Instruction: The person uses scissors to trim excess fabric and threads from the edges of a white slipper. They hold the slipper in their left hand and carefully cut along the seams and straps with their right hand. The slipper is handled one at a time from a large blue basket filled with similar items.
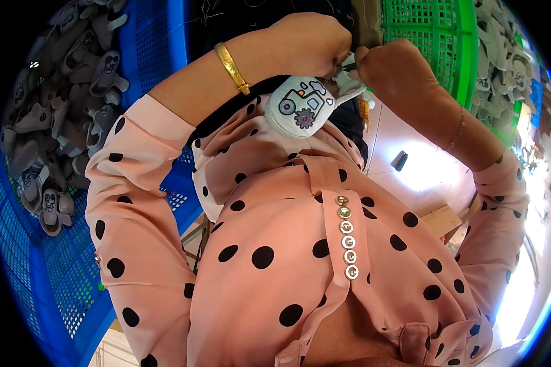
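Note:
A small pale fabric shoe upper with a tractor picture on its rounded end hangs between my hands. Its narrower strap end reaches up to my fingers. My left hand, bent at the wrist, is closed with its fingertips pinching the upper's top edge. Close beside it, my right hand is closed too, thumb and finger gripping the strap end. Part of the edge is covered by my fingers, and I cannot make out whether a small tool or thread is between them.
On the left, a blue plastic basket borders a heap of similar grey shoe pieces. A green basket stands at the upper right, with more pale pieces beyond it. A small dark object lies on the light floor.

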`<state>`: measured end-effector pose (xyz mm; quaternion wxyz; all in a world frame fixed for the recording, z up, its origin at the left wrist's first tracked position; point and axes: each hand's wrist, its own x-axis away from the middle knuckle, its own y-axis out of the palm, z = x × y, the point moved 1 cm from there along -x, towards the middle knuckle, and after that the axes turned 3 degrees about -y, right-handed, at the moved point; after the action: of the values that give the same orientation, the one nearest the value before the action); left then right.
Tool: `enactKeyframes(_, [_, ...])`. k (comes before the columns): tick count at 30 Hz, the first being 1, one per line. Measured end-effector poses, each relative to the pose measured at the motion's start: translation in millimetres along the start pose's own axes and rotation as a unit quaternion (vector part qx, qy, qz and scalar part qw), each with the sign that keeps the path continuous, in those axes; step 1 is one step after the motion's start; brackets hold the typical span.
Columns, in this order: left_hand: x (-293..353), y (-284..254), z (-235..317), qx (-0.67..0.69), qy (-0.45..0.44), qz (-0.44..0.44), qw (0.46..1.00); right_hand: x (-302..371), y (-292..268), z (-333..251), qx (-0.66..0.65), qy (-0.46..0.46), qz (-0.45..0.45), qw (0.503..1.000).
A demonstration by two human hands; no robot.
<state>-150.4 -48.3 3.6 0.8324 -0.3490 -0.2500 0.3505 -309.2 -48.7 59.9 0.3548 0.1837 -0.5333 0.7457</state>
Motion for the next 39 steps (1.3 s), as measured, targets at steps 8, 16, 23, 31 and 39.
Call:
enactKeyframes(8, [-1, -5, 7, -0.011, -0.016, -0.044, 0.999, -6, 7, -5, -0.023, 0.023, -0.002, 0.999])
enactKeyframes(16, [4, 3, 4, 0.026, -0.002, 0.010, 1.000, -9, 8, 0, 0.012, -0.015, 0.020, 1.000])
enactKeyframes(23, [7, 1, 1, 0.030, -0.039, -0.024, 0.998, -6, 0, 1, -0.019, -0.007, -0.007, 1.000])
enactKeyframes(31, [6, 1, 3, 0.008, -0.036, -0.032, 0.999, -10, 5, -7, 0.012, 0.012, 0.015, 1.000])
enactKeyframes(39, [9, 9, 1, 0.021, -0.016, 0.017, 1.000, -16, 7, -5, -0.013, -0.013, -0.021, 1.000])
